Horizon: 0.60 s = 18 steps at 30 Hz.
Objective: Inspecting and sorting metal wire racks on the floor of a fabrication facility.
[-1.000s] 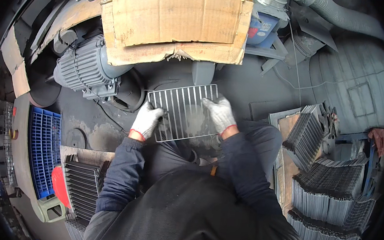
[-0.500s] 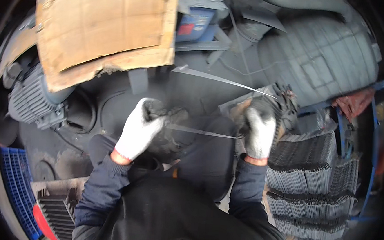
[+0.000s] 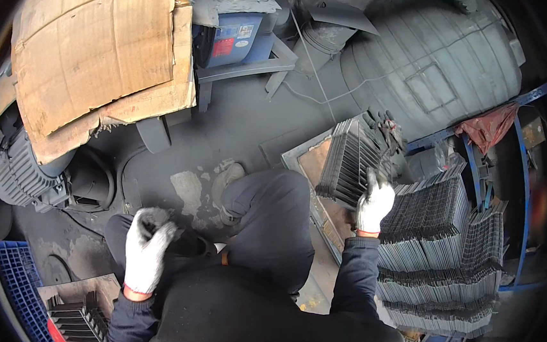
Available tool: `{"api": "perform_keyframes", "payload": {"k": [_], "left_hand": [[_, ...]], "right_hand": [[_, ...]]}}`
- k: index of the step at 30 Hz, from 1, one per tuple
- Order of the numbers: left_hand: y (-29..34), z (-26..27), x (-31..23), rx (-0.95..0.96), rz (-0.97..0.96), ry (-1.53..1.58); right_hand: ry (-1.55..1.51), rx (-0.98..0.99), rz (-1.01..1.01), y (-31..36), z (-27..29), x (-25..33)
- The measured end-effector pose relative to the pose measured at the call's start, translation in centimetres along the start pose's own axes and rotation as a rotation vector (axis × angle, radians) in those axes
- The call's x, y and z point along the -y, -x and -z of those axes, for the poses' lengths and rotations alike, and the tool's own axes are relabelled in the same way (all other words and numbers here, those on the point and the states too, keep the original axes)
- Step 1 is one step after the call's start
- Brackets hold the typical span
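Observation:
Both my hands wear white knit gloves with dark, soiled fingers. My right hand (image 3: 375, 205) is at the near right end of a row of thin dark metal frames (image 3: 350, 161), its fingers closed at their edge. These frames stand on edge, packed side by side, on a brown board in a grey tray (image 3: 332, 222). My left hand (image 3: 146, 251) hangs over my left thigh, away from the frames. Its fingers curl loosely, with a dark hollow between them and the thumb; nothing is seen sticking out of it.
Tall stacks of similar frames (image 3: 426, 228) stand at my right, beside a blue metal rack (image 3: 527, 210). A rack of dark slats (image 3: 81, 323) lies low at left, near a blue crate (image 3: 18, 273). Cardboard (image 3: 96, 54), a motor (image 3: 29, 171) and a large grey drum (image 3: 435, 74) stand around.
My hands have parted: the left went down and left, the right slightly down to the frames. The thin pale strips that stretched between them no longer show there. The view has shifted.

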<state>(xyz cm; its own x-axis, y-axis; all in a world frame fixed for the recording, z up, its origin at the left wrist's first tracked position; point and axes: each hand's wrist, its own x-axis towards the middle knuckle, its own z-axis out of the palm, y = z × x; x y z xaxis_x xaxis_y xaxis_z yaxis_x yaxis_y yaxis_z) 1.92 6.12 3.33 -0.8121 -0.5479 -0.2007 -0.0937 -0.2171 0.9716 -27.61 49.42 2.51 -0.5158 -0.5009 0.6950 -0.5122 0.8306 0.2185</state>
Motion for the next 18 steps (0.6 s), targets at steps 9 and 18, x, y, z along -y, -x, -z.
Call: {"api": "perform_keyframes", "payload": {"k": [9,18], "left_hand": [[5.2,4.2,-3.6,-0.29,-0.017,-0.067],[15.1,23.3,-4.6,-0.935,0.09,-0.981]], "right_hand": [[0.064,0.184,-0.017,3.1,-2.3,-0.1],[0.014,0.173,-0.104,5.5,-1.3,1.1]]}}
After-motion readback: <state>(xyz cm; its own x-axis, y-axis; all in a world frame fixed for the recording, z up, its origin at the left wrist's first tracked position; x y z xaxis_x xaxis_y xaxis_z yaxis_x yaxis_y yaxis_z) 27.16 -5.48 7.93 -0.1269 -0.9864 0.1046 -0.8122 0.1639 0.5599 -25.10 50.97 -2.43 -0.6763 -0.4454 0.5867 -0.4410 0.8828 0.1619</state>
